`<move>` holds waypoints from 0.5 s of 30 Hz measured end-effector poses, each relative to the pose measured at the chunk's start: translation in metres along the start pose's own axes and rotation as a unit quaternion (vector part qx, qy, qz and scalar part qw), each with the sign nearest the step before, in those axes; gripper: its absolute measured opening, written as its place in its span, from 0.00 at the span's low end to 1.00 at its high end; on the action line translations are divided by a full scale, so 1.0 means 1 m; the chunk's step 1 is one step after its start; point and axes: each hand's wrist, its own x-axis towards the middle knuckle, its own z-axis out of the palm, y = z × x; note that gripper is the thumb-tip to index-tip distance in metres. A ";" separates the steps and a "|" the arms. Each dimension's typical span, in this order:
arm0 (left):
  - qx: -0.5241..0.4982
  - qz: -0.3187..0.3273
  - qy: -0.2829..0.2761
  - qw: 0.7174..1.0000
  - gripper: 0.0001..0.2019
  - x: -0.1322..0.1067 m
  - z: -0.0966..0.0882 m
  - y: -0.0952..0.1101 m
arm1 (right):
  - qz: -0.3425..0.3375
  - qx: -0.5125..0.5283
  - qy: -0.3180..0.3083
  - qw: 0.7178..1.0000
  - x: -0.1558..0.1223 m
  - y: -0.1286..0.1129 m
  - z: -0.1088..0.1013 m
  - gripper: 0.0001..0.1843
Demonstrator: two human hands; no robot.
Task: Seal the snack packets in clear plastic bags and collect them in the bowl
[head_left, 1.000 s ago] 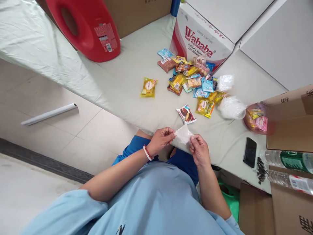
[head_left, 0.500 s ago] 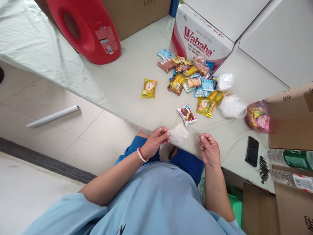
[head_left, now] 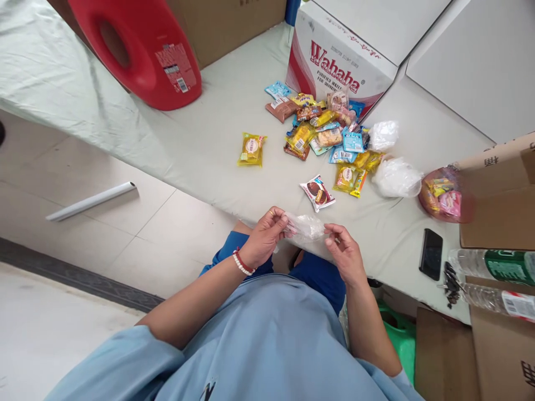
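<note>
My left hand (head_left: 271, 229) pinches a small clear plastic bag (head_left: 308, 227) by its left end, in front of my lap at the table's near edge. The bag looks crumpled, with nothing visible inside. My right hand (head_left: 345, 252) is at the bag's right end, fingertips at its edge, thumb and fingers a little apart. Just beyond the bag lies a white and dark red wrapped snack cake (head_left: 317, 193). A yellow wrapped snack (head_left: 251, 149) lies by itself farther left. Several more packaged snacks (head_left: 321, 131) form a pile behind them.
White plastic bags (head_left: 397, 177) lie right of the pile, beside a reddish bowl (head_left: 427, 209) of snacks. A phone (head_left: 431, 254) and plastic bottles (head_left: 472, 262) are at the right. A Wahaha carton (head_left: 338, 61) and a red jug (head_left: 167, 83) stand behind. A white tube (head_left: 92, 201) lies on the floor.
My right hand has moved left from apart to the bag's right edge, and its fingers have loosened. My left hand keeps its hold, and the bag has shifted shape.
</note>
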 end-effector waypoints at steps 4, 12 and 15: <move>0.062 0.006 -0.039 0.997 0.24 -0.003 0.009 -0.005 | -0.044 -0.034 -0.051 0.997 0.003 -0.001 0.009 0.10; 0.139 -0.025 -0.041 0.989 0.24 0.006 -0.013 0.014 | 0.023 0.047 0.006 0.999 0.004 -0.006 -0.010 0.15; 0.133 -0.019 -0.031 0.990 0.25 0.005 -0.012 0.014 | 0.054 0.089 0.037 0.994 0.000 -0.011 -0.006 0.19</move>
